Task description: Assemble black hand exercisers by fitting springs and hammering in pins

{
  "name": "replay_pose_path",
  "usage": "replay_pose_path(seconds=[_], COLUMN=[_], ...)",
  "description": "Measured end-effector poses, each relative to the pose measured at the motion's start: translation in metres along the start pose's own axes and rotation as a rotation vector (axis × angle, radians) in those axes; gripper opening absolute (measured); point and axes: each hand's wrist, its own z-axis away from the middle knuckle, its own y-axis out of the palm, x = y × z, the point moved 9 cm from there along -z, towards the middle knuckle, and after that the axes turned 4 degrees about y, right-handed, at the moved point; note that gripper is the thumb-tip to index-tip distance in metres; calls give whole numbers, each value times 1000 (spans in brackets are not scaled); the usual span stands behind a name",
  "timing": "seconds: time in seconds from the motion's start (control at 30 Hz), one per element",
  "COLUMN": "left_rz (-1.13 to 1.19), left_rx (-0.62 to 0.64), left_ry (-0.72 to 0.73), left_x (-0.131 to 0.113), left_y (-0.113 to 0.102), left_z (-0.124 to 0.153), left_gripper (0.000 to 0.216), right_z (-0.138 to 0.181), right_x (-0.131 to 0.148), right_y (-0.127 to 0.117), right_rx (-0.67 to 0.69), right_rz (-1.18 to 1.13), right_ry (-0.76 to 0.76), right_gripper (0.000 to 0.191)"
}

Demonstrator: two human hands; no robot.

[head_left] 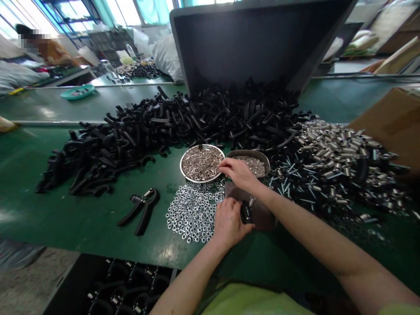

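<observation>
My left hand (230,222) is closed round a black hand-grip part (246,213) with a shiny metal cylinder on it, over a dark metal plate (264,217). Most of that part is hidden by the fingers. At the right rim of a round dish of small metal pins (201,164), my right hand (240,173) has thumb and fingertips pinched together; what lies between them is too small to make out. Behind this hand stands an oval tin of small metal pieces (252,154). Loose metal nuts (193,214) are spread left of my left hand.
An assembled hand gripper (141,210) lies on the green table (82,227). Black handles (197,113) heap up before a large tilted grey bin (256,43). Springs (341,148) and screws pile right, by a cardboard box (390,122). A person (49,46) sits far left.
</observation>
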Motion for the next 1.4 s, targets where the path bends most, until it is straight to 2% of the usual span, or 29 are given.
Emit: replay_pose_path(seconds=[0.13,0.23,0.37,0.47,0.67,0.77,0.87,1.0,1.1,1.23,1.4], left_rz=[-3,-12,-27,-51,-52,-28,-49,-117,-140,-117,3], left_rx=[7,16,20,19,3,-5,24,52,86,101,76], left_ry=[20,32,35,47,80,109,156,180,199,207,186], left_x=[-1,-2,-2,-4,-7,-8,-11,-14,-16,-16,-13], left_y=[-2,-2,0,0,0,0,3,4,4,3,2], left_z=[-1,-1,0,-1,1,3,6,7,7,8,3], left_gripper=[54,51,50,50,43,59,64,62,65,65,63], right_z=[76,111,117,117,129,120,92,44,22,16,24], right_x=[-27,-40,-45,-37,-25,-33,-54,-93,-111,-121,-126], right_y=[-18,-13,2,9,9,3,-10,-29,-22,-12,-19], right_rx=[-71,-107,-109,-96,-40,77,182,164,237,284,166], right_rz=[-71,-73,-15,56,227,234,240,361,420,420,322], right_ry=[70,63,90,83,113,91,90,254,361,432,423], right_gripper=[15,16,17,16,18,14,10,15,6,22,16])
